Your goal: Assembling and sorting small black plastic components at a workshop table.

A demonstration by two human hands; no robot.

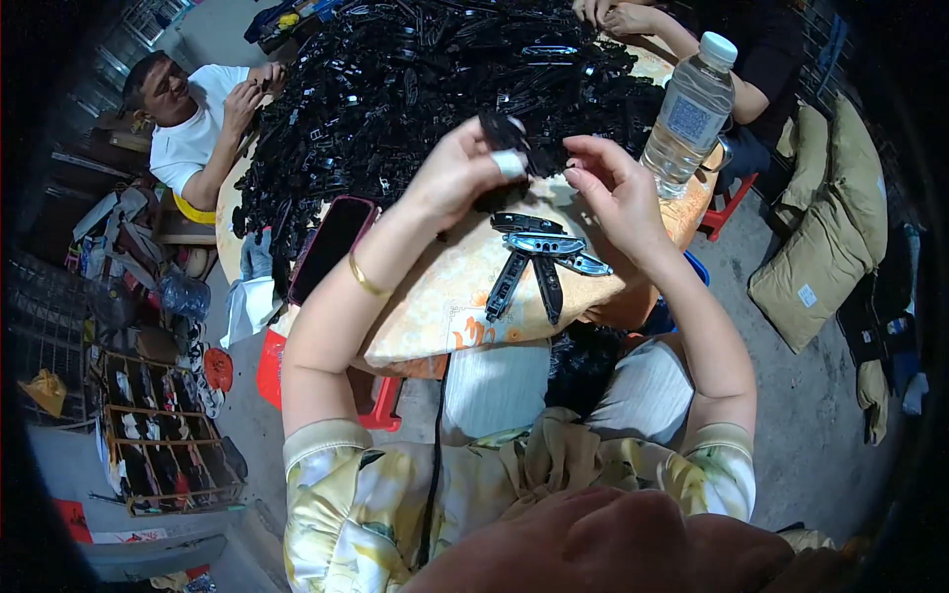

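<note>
My left hand (pixel 463 170) is closed round a black plastic part (pixel 504 128), held above the table's near side. A whitish wrap covers one of its fingers. Just to the right, my right hand (pixel 623 193) has thumb and forefinger curled toward each other beside that part. Anything in their pinch is too small to make out. Below both hands, several long, narrow black plastic pieces (pixel 539 242) lie fanned out on the tablecloth, some with a bluish shine. Beyond my hands spreads a large heap of similar black parts (pixel 395 94).
A clear bottle (pixel 689 119) with a white cap stands right of my hands. A dark phone (pixel 333 242) lies at the table's left edge. One person (pixel 198 119) sits at the far left; another person's hands (pixel 628 18) are at the far right. Stuffed sacks (pixel 820 247) rest on the floor.
</note>
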